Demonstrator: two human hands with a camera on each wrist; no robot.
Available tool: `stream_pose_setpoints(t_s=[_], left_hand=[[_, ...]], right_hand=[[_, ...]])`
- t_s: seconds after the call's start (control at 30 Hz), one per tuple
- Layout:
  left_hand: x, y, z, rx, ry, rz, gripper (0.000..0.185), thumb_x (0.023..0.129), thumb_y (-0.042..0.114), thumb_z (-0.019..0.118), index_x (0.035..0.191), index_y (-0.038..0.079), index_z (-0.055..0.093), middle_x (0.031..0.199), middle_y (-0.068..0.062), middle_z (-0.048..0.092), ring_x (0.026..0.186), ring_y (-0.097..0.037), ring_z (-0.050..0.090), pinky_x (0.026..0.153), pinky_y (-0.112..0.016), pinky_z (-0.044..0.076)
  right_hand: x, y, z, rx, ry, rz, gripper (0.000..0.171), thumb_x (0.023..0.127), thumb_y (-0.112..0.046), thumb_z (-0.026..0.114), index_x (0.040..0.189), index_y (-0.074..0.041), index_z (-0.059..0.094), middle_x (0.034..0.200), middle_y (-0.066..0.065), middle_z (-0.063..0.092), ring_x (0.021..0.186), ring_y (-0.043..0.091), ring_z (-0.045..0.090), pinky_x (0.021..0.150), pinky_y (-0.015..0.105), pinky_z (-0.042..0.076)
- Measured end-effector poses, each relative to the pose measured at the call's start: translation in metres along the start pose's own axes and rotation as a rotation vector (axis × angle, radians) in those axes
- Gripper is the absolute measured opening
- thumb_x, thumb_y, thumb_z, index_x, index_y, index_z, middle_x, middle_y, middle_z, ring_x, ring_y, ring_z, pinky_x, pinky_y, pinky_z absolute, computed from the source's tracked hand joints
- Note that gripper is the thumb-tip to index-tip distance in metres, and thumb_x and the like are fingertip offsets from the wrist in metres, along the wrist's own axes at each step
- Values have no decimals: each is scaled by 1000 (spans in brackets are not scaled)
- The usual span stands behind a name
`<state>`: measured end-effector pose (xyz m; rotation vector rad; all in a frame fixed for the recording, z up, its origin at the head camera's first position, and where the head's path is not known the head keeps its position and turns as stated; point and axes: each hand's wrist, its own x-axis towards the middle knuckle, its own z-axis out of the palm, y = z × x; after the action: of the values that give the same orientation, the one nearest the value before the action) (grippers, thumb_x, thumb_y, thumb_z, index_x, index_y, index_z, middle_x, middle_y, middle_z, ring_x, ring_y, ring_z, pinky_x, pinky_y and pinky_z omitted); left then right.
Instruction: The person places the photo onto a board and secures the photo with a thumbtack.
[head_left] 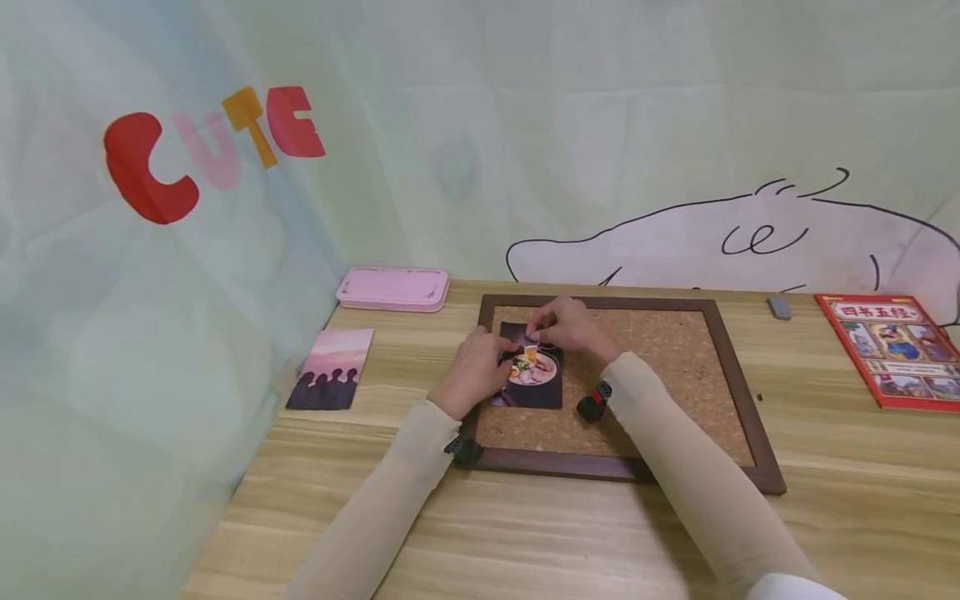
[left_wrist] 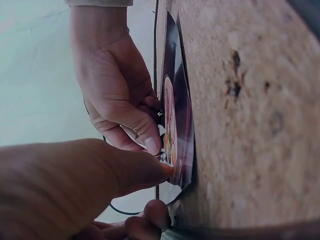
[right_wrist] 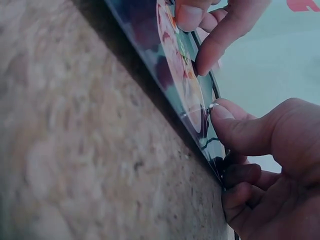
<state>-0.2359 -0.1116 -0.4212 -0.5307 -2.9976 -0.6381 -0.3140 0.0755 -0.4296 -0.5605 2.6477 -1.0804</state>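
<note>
Both hands (head_left: 480, 367) press a ramen photo (head_left: 530, 377) onto framed corkboard (head_left: 660, 367).

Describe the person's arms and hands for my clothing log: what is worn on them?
Both arms wear snug, pale beige sleeves reaching the wrists. The left hand and right hand are bare, with no gloves visible. A small black device sits strapped at the left wrist; a black one with a red mark sits at the right.

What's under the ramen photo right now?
The ramen photo lies on the cork board, held by the left hand while the right hand pinches a small pin against it. The cork beneath is covered.
</note>
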Motion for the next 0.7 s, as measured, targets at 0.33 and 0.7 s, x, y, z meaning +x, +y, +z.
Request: stream_pose_setpoints(t_s=[0.33, 0.7], left_hand=[[2, 0, 1, -19, -19, -8, 27, 91, 9, 69, 117, 6, 75, 105, -16, 69, 93, -28, 55, 75, -39, 46], [2, -1, 3, -22, -25, -16, 28, 92, 9, 67, 119, 6, 74, 105, -16, 67, 94, -28, 55, 76, -39, 46]], right_hand=[[2, 3, 1, 13, 13, 16, 9, 94, -8, 69, 92, -10, 77, 86, 4, 71, 75, 17, 55, 65, 27, 42], [4, 4, 2, -12, 14, 20, 7, 93, -11, 70, 90, -11, 77, 78, 0, 67, 72, 16, 54, 64, 27, 42]])
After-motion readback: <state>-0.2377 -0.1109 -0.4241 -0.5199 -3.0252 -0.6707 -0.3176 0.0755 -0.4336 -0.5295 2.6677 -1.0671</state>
